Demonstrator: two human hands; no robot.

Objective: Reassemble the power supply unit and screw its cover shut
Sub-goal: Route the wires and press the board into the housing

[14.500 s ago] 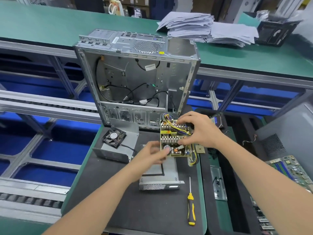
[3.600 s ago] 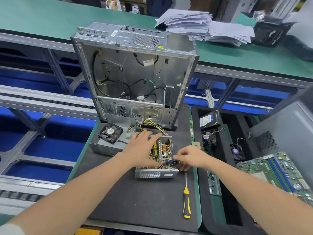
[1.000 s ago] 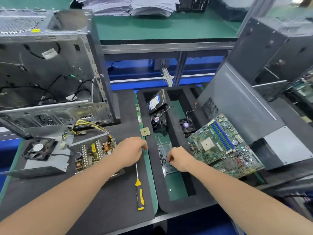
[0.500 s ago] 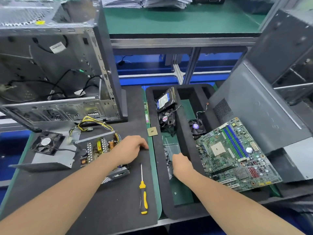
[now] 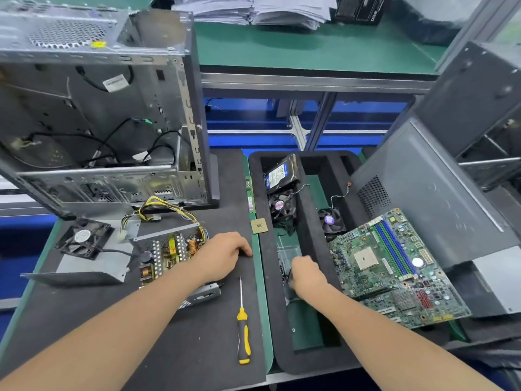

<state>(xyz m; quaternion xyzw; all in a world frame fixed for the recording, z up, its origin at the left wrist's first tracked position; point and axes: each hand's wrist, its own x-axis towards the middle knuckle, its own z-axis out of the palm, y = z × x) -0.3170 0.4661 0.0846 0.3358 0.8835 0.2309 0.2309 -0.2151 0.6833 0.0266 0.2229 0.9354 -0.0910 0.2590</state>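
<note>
Black mat (image 5: 180,348) is touched by the left hand (image 5: 222,256), grip loose and empty, just beside the uncovered power supply unit (image 5: 169,252); the right hand (image 5: 306,273) is curled over a clear bag (image 5: 290,253), its grip impossible to tell.

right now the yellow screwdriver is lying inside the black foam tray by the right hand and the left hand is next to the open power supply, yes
Not inside it. The head view shows the yellow screwdriver lying on the dark mat, outside the black foam tray where the right hand is. The left hand is next to the open power supply.
</note>
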